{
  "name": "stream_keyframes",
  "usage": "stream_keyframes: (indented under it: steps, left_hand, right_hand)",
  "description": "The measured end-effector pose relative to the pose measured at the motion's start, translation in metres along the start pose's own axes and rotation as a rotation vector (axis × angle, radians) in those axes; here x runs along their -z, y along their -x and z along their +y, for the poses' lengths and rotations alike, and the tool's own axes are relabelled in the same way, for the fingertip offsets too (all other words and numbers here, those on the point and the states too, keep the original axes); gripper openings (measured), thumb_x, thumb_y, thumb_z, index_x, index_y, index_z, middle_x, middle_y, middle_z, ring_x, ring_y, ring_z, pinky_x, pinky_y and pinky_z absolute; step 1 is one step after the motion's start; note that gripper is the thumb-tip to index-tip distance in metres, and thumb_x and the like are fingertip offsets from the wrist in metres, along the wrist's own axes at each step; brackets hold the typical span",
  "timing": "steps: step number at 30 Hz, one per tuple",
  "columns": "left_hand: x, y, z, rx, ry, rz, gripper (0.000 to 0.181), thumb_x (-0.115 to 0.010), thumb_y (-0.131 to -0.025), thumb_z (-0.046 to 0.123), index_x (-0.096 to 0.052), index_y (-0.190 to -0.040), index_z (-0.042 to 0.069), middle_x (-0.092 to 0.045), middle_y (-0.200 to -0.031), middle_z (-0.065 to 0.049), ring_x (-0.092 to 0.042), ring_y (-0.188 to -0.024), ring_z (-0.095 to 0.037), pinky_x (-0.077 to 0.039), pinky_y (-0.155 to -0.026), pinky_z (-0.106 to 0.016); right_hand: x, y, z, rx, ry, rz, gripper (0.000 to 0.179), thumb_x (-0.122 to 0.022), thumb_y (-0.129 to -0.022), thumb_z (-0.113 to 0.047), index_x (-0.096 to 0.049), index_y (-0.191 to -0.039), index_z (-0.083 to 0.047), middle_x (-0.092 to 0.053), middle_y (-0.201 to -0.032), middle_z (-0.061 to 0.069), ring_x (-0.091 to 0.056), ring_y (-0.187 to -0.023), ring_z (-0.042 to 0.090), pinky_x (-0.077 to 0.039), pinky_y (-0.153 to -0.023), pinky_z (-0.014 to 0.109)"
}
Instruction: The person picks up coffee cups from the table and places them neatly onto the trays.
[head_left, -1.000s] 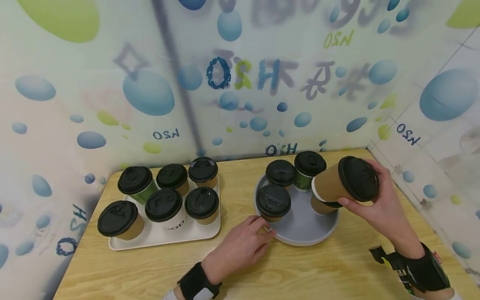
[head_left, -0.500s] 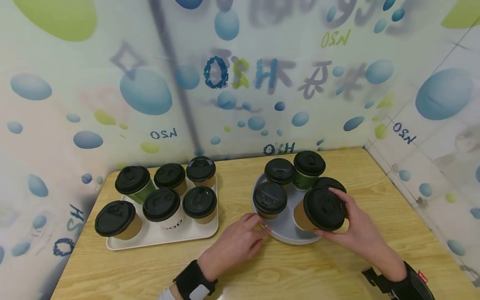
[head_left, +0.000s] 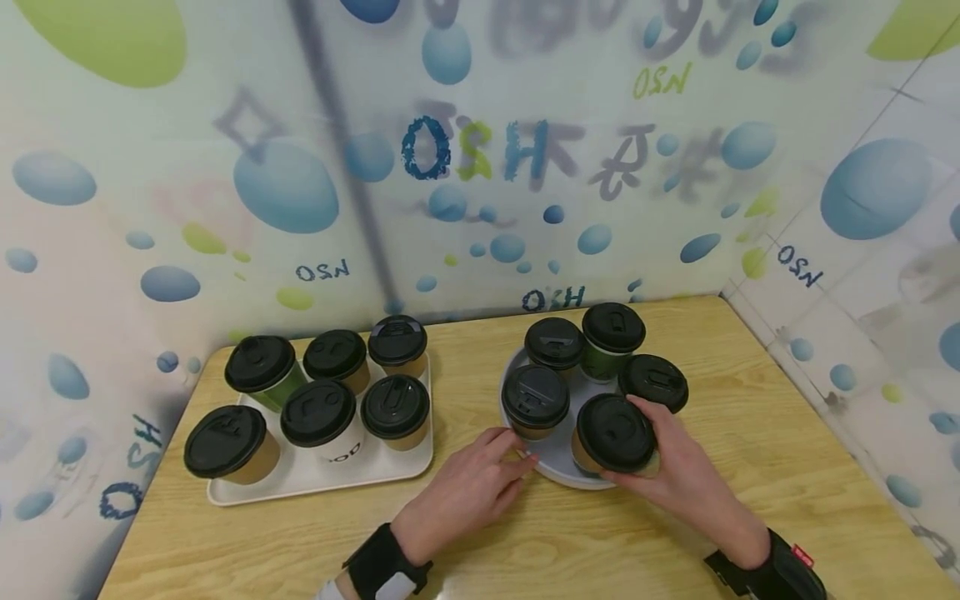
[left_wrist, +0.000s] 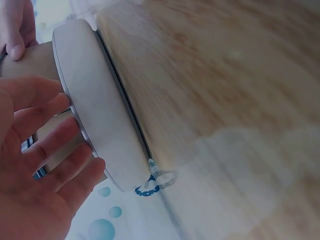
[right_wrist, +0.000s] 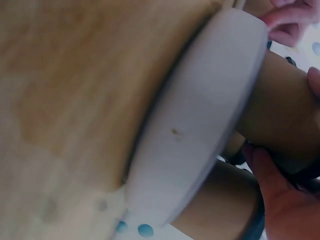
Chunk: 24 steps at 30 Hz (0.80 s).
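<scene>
My right hand [head_left: 686, 471] grips a brown paper coffee cup [head_left: 615, 433] with a black lid, at the front right of the round grey tray [head_left: 551, 467]. Thumb and fingers sit on either side of this cup, and in the right wrist view its brown wall [right_wrist: 282, 105] stands at the tray's pale rim [right_wrist: 200, 115]. My left hand [head_left: 468, 492] rests its loosely bent fingers against the tray's front left rim, seen close in the left wrist view [left_wrist: 92, 100]. Nearest those fingers stands a small lidded cup [head_left: 536, 398]. Another black-lidded cup [head_left: 652, 383] stands just behind the held one.
Farther back on the round tray are a brown lidded cup [head_left: 553, 343] and a green one [head_left: 611, 337]. At left, a white rectangular tray [head_left: 322, 492] carries several lidded cups, including a green one [head_left: 262, 371]. A patterned wall [head_left: 480, 208] rises behind the wooden table [head_left: 540, 550].
My right hand has brought the coffee cup left, toward me and down to the tray's front, turning it from tilted to nearly upright. My left hand has stayed at the rim.
</scene>
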<state>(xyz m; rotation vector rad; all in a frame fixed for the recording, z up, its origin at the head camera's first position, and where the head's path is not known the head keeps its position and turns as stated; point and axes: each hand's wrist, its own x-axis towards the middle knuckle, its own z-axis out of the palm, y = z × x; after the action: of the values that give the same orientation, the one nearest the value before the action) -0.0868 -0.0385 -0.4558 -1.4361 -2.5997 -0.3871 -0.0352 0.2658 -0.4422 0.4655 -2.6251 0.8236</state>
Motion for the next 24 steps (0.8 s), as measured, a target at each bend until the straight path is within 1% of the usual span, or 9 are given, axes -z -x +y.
stream_keyframes:
  steps: [1,2,8,11,18,21,24]
  left_hand:
    - [0.0,0.0,0.0,0.003,0.005,0.0,0.027,-0.068,-0.101,0.021,-0.076,-0.127,0.019,-0.058,-0.12,-0.001,-0.058,-0.116,-0.019,-0.055,-0.089,-0.03]
    - [0.0,0.0,0.0,0.004,0.006,0.001,0.027,-0.068,-0.101,0.021,-0.076,-0.127,0.019,-0.058,-0.12,-0.001,-0.058,-0.116,-0.019,-0.055,-0.089,-0.031]
    - [0.0,0.001,0.0,-0.001,0.003,0.008,0.028,-0.069,-0.101,0.021,-0.075,-0.128,0.018,-0.058,-0.12,-0.001,-0.058,-0.115,-0.019,-0.055,-0.089,-0.031]
    - [-0.001,0.001,0.0,-0.008,-0.01,0.016,0.028,-0.069,-0.1,0.021,-0.075,-0.128,0.019,-0.058,-0.12,0.0,-0.058,-0.116,-0.019,-0.055,-0.091,-0.031]
    - [-0.001,0.0,0.001,-0.016,-0.028,0.04,0.027,-0.071,-0.099,0.02,-0.077,-0.125,0.02,-0.058,-0.12,0.001,-0.058,-0.118,-0.02,-0.055,-0.091,-0.031]
    - [-0.001,0.0,0.001,-0.015,-0.027,0.039,0.028,-0.071,-0.098,0.02,-0.076,-0.126,0.02,-0.058,-0.12,0.001,-0.058,-0.118,-0.02,-0.055,-0.091,-0.031]
    - [-0.001,0.002,0.0,-0.019,-0.027,0.021,0.03,-0.071,-0.099,0.021,-0.074,-0.129,0.018,-0.059,-0.124,-0.001,-0.058,-0.121,-0.02,-0.055,-0.094,-0.032]
  right_hand:
    - [-0.002,0.0,0.0,-0.004,0.002,-0.001,0.108,-0.102,-0.061,-0.02,-0.041,-0.148,-0.002,-0.056,-0.135,0.02,-0.061,-0.119,0.04,-0.054,-0.088,0.057]
    - [-0.004,0.0,0.0,-0.013,-0.001,-0.005,0.107,-0.101,-0.062,-0.021,-0.041,-0.148,-0.001,-0.056,-0.135,0.022,-0.061,-0.118,0.042,-0.054,-0.086,0.06]
    - [-0.012,0.001,0.0,-0.091,0.007,-0.031,0.105,-0.099,-0.067,-0.031,-0.041,-0.149,-0.001,-0.058,-0.135,0.027,-0.064,-0.115,0.046,-0.055,-0.084,0.062]
    - [-0.013,0.0,0.001,-0.118,0.026,-0.035,0.107,-0.099,-0.068,-0.035,-0.039,-0.151,-0.002,-0.059,-0.134,0.028,-0.065,-0.112,0.046,-0.056,-0.082,0.061]
    - [-0.015,-0.002,0.0,-0.137,0.065,-0.057,0.109,-0.097,-0.07,-0.041,-0.036,-0.153,-0.003,-0.06,-0.131,0.032,-0.067,-0.105,0.048,-0.057,-0.076,0.06]
    - [-0.011,-0.002,-0.002,-0.196,0.071,-0.083,0.114,-0.096,-0.069,-0.048,-0.034,-0.154,-0.003,-0.062,-0.128,0.03,-0.069,-0.102,0.044,-0.058,-0.075,0.057]
    - [-0.002,0.002,-0.007,-0.272,0.082,-0.108,0.116,-0.092,-0.07,-0.056,-0.033,-0.155,-0.003,-0.067,-0.12,0.023,-0.071,-0.097,0.036,-0.059,-0.076,0.052]
